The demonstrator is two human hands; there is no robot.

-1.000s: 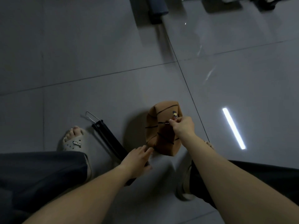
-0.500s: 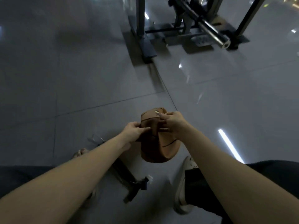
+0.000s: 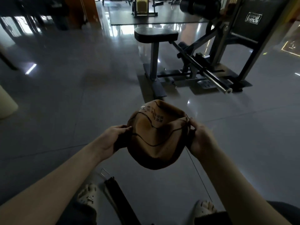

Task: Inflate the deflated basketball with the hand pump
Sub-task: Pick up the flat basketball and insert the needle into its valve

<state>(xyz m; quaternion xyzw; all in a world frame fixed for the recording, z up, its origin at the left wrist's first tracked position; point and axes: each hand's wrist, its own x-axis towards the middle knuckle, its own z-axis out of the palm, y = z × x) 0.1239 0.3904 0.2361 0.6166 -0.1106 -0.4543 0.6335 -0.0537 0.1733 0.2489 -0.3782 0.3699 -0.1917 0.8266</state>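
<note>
The left hand (image 3: pixel 113 138) curls its fingers round the left rim of the caved-in basketball (image 3: pixel 155 138); the right hand (image 3: pixel 200 140) pinches the opposite rim, thumb on top. They hold it off the floor (image 3: pixel 65 111), hollow face up, probably to find the valve. Below the basketball the hand pump (image 3: pixel 118 194) lies untouched on the floor; beyond it stands a weight machine (image 3: pixel 203 67).
</note>
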